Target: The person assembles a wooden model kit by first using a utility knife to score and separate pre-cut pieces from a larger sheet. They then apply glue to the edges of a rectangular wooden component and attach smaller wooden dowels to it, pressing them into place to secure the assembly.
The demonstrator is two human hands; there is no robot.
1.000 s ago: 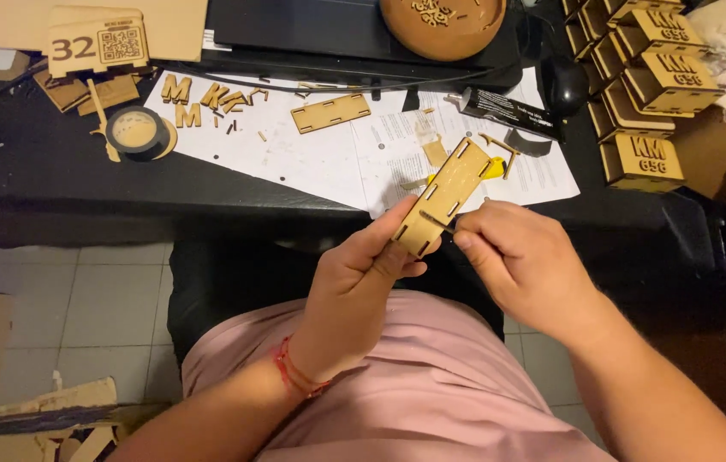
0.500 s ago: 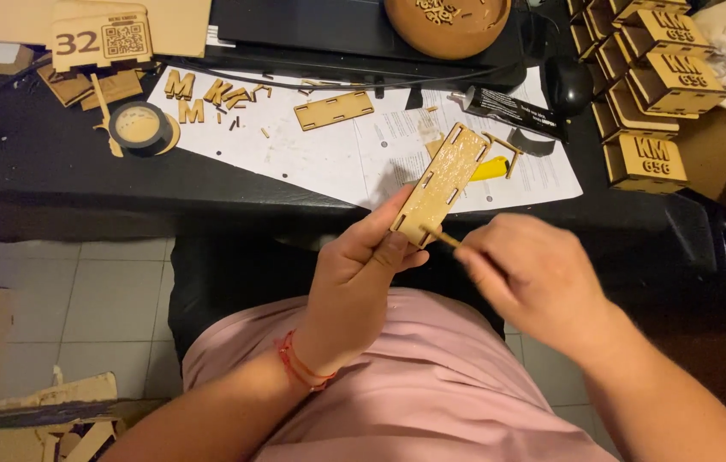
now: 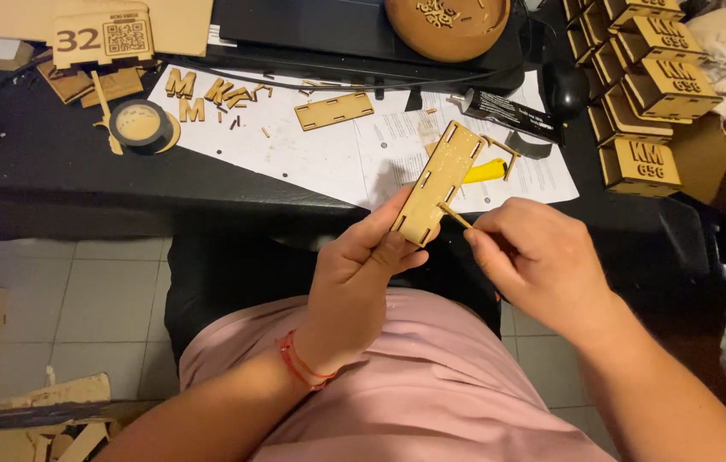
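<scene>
Two hands: left [image 3: 359, 274] grips slotted panel [image 3: 437, 182], right [image 3: 543, 265] thin stick [image 3: 454, 214] (touching).

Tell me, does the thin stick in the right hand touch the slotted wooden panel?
Touching. The head view shows the stick, pinched by the right hand, meeting the lower edge of the panel with no gap; the left hand holds that panel.

Dim warm indoor light from above, soft shadows under the black desk [image 3: 55, 171], white paper sheets [image 3: 329, 154] brightest, mostly sharp, slight wide-angle stretch at edges
</scene>
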